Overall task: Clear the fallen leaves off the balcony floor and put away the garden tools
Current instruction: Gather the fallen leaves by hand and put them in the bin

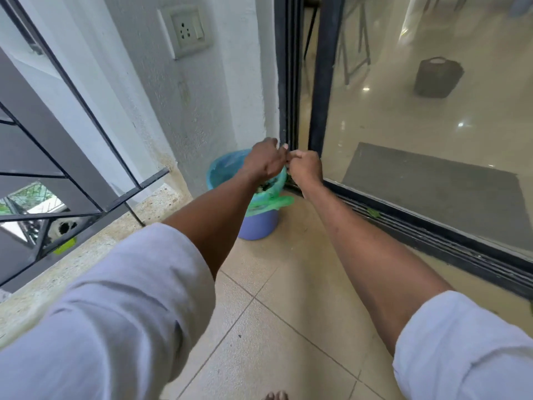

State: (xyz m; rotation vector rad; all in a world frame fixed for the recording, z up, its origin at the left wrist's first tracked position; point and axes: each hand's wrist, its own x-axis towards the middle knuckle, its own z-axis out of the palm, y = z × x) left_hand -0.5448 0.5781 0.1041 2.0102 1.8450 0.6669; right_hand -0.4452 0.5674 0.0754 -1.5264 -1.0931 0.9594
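Soft even daylight, wide-angle edge bowing, glare spots on glass (432, 116)

home balcony. beige tiled floor (288, 327) below fingers (284, 148); metal railing (57, 157) far left of them; wall socket (187, 30) above; sliding glass door (418, 111) just right, doormat (432, 189) and indoor room behind it; lined bin (256, 223) beneath fingers.
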